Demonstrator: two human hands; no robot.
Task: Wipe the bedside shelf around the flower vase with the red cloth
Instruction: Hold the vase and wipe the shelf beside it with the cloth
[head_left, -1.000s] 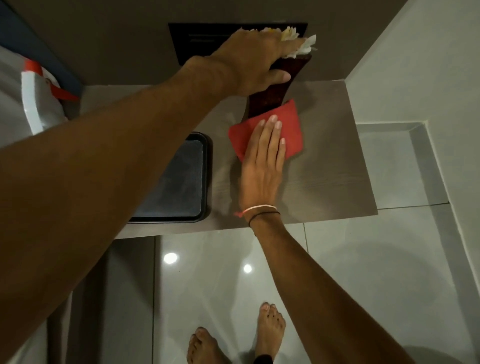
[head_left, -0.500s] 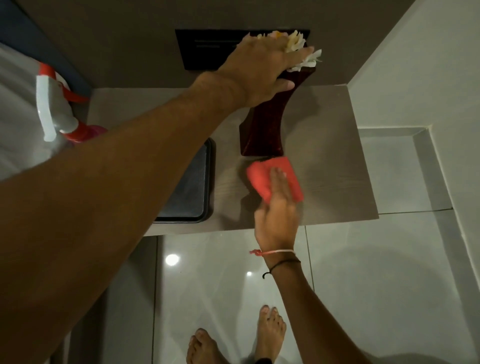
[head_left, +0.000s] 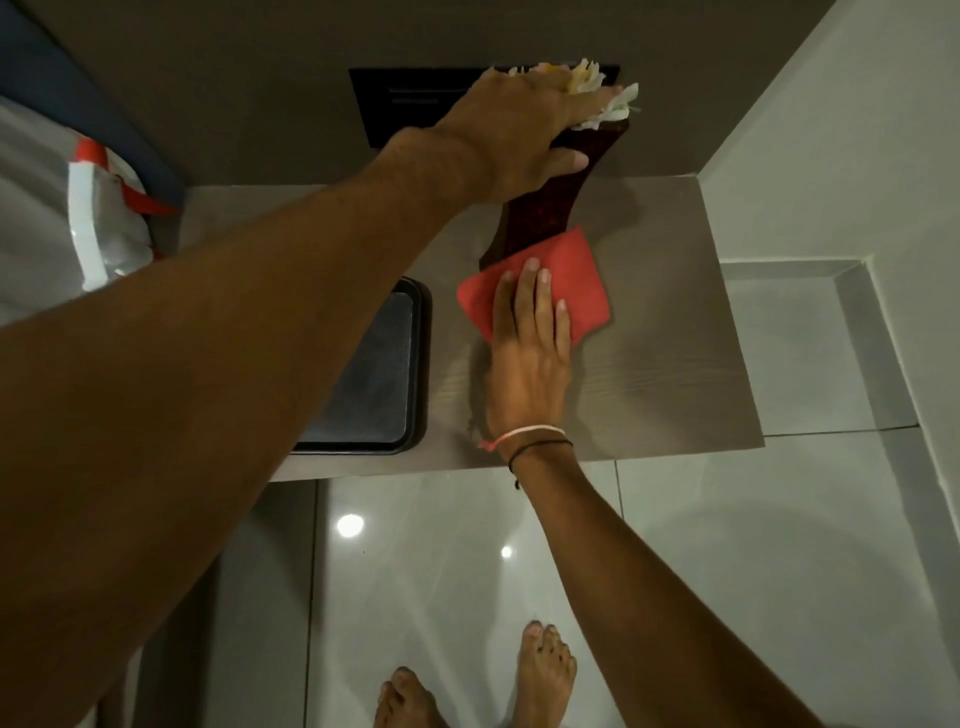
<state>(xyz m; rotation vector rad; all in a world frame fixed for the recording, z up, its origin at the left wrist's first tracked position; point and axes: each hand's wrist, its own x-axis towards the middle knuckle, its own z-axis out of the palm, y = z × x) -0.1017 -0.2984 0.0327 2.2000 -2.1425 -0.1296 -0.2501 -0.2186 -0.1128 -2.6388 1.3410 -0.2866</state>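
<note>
A dark tray (head_left: 374, 369) lies left of both hands. The left hand (head_left: 519, 135) has its fingers clamped on the top of the flower vase (head_left: 540, 218). The right hand (head_left: 527, 364) presses flat, fingers together and extended, on the red cloth (head_left: 576, 280), which lies on the shelf (head_left: 675, 338) touching the vase's base.

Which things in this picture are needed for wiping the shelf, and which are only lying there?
Part of the job:
- red cloth, flat under the right hand
- flower vase, held at the top by the left hand
- bedside shelf

Just lying about:
- dark tray, left on the shelf
- spray bottle, far left
</note>
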